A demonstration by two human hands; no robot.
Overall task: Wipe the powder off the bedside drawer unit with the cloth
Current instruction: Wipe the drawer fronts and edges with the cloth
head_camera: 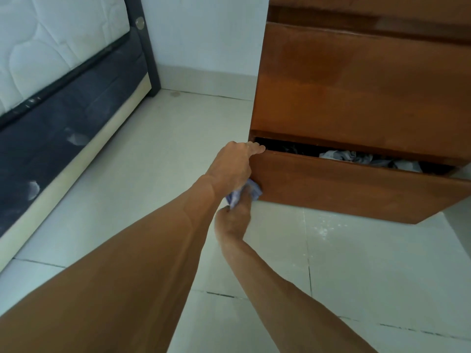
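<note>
The brown wooden bedside drawer unit (pixel 356 80) stands at the upper right. Its bottom drawer (pixel 344 184) is pulled partly out, with crumpled clothes showing inside. My left hand (pixel 233 164) grips the top left corner of that drawer's front. Just below it, my right hand (pixel 235 216) presses a crumpled blue-purple cloth (pixel 244 193) against the drawer's lower left corner. Faint pale smears show on the upper drawer front. White powder (pixel 323 229) is scattered on the floor tiles under the drawer.
A bed with a white mattress (pixel 51 47) and a dark frame (pixel 51 138), smudged with pale marks, runs along the left. Pale floor tiles (pixel 153 149) lie between bed and unit. A white wall (pixel 204 34) is behind.
</note>
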